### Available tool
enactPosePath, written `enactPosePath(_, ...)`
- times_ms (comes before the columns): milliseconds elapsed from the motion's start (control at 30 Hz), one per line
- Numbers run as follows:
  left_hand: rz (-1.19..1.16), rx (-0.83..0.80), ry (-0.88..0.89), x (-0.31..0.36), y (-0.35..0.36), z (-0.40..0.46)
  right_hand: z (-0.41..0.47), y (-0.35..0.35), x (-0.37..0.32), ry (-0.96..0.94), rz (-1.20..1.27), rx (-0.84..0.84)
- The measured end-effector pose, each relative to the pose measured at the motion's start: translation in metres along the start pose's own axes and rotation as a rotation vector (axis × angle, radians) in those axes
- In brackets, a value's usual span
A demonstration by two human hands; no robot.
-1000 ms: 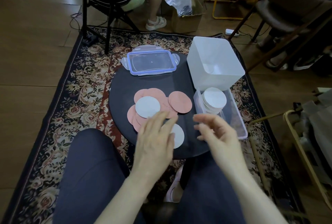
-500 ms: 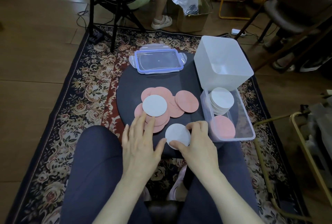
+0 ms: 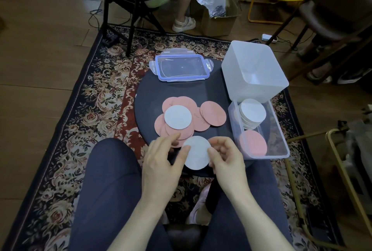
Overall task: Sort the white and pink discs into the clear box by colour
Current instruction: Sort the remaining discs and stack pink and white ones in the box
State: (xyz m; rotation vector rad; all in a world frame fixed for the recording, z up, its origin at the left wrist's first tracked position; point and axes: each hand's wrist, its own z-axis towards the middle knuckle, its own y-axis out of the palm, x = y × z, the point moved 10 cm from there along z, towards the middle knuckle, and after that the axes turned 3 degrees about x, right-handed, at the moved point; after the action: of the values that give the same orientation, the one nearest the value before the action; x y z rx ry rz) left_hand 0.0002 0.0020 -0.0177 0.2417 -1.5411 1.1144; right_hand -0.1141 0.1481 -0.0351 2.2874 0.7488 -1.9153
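Lifting a white disc (image 3: 196, 153) off the near edge of the round black table (image 3: 150, 93), we hold it between both hands.

Our right hand (image 3: 226, 160) pinches the disc's right rim with curled fingers, while our left hand (image 3: 163, 162) touches its left rim with the thumb, fingers loosely extended. We judge the pick-up of this disc to be the step in hand. The clear box (image 3: 285, 151) sits just to the right, a white stack (image 3: 251, 115) at its far end and a pink disc (image 3: 253, 143) at its near end. Next the disc must travel right and far, onto the white stack. A pile of pink discs (image 3: 213, 116), one white disc on top (image 3: 177, 117), waits on the table.
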Motion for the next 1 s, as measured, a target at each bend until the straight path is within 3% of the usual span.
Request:
enactPosePath(100,-0.298,-0.113,-0.269,-0.018,0.015,-0.003,0.002,0.015,-0.007,-0.028,0.026,-0.067)
enactPosePath(267,-0.519,0.009,-0.481,-0.038,0.007,-0.001,0.016,0.031,-0.016,-0.066,-0.052,-0.082)
enactPosePath(700,-0.751,0.001,-0.61,-0.044,0.013,-0.004,0.065,0.067,-0.038,-0.137,-0.628,-0.11)
enactPosePath(833,-0.758,0.002,-0.613,-0.046,0.014,-0.004,0.067,0.061,-0.033,-0.117,-0.489,-0.056)
enactPosePath(1000,-0.754,0.028,-0.614,-0.049,0.014,-0.004,0.062,0.04,-0.034,-0.118,-0.129,0.049)
